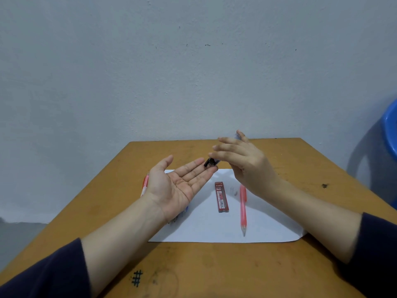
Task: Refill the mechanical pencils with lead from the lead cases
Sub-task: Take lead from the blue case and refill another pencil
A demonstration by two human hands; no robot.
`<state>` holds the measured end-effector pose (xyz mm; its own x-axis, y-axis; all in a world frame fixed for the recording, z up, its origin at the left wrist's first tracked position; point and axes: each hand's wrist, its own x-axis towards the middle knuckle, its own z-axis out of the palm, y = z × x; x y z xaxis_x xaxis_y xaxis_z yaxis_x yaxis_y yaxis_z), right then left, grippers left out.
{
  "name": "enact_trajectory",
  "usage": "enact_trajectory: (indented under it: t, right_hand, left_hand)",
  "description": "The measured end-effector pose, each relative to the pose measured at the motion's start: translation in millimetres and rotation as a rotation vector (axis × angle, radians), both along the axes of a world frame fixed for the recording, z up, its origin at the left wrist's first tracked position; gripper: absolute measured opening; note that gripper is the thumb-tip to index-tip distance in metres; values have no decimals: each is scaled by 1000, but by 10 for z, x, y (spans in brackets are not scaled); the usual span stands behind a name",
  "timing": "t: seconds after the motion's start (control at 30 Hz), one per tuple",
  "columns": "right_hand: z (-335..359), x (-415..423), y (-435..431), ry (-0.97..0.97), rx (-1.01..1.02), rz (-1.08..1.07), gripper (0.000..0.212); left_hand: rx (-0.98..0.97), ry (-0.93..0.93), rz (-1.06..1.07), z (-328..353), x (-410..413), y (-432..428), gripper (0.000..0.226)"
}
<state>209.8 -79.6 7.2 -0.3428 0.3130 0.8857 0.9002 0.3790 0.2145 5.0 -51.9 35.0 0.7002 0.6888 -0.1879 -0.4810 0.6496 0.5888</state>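
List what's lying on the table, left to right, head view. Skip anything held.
Pink-and-white pencil, half hidden behind the left hand → red 2B lead case → pink mechanical pencil.

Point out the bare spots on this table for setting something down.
Free: paper nearer than the red lead case and pink pencil; table right of the paper; near wood beside the hash mark. Crowded: paper's left, where the left hand overlaps another pink pencil.
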Motion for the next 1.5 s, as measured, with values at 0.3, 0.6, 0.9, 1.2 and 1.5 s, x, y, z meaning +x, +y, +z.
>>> enact_trajectory:
  t: [0.3, 0.6, 0.9, 1.2, 1.5]
  right_hand:
    - [-12, -1, -21, 39, -40, 14, 35]
    - [-25, 36, -8, 7, -29, -15, 37]
    - [-9, 3, -8, -8, -2, -22, 46]
    - [-22, 8, -11, -34, -10, -52, 45]
    - [-30, -18, -25, 20, -14, -62, 44]
  left_hand:
    - [5, 22, -12, 2, -6, 0, 58]
    - [2, 39, -28, 9, -13, 3, 56]
    - [-2, 24, -58, 8, -12, 9, 56]
    - [-23, 6, -63, 11, -13, 2, 54]
    - [14, 2, -69, 31, -11, -4, 41]
